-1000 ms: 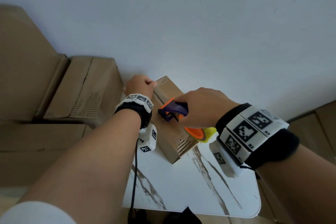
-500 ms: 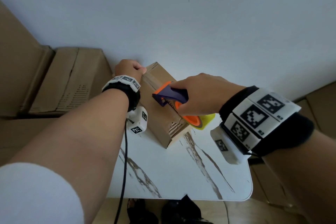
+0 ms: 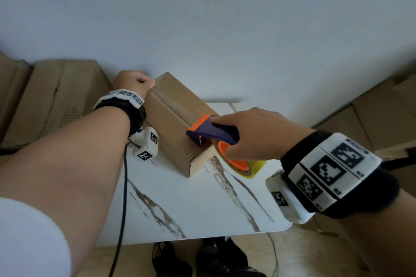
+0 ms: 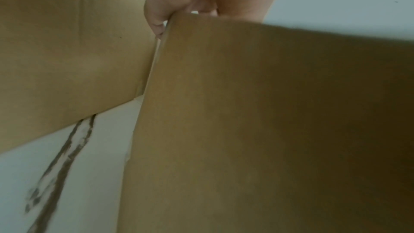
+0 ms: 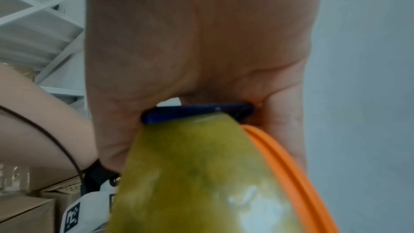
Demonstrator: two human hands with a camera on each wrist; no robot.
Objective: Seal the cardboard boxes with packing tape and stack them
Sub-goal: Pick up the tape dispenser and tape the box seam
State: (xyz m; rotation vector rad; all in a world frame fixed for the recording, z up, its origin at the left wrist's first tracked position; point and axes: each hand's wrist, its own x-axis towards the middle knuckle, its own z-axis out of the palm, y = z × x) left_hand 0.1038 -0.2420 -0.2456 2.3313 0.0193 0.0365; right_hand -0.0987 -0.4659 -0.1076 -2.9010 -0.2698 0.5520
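A long brown cardboard box (image 3: pixel 173 114) lies on the white marble table (image 3: pixel 191 204), running from far left toward me. My left hand (image 3: pixel 132 82) grips its far end, fingers curled over the edge; the left wrist view shows fingers (image 4: pixel 156 15) hooked on the box (image 4: pixel 257 121) corner. My right hand (image 3: pixel 254 132) grips a purple and orange tape dispenser (image 3: pixel 213 130) with a yellowish roll (image 3: pixel 249 167), its front resting on the box top near the near end. In the right wrist view the roll (image 5: pixel 201 174) fills the lower frame under my right hand (image 5: pixel 197 45).
Larger cardboard boxes (image 3: pixel 51 101) stand stacked left of the table, one (image 4: pixel 67 50) close beside the held box. More boxes (image 3: pixel 371 114) are at the right. The wall is just behind. A black cable (image 3: pixel 123 198) hangs from my left wrist.
My right hand has drawn the tape dispenser along the box top toward the near end. The left hand kept its hold on the far end.
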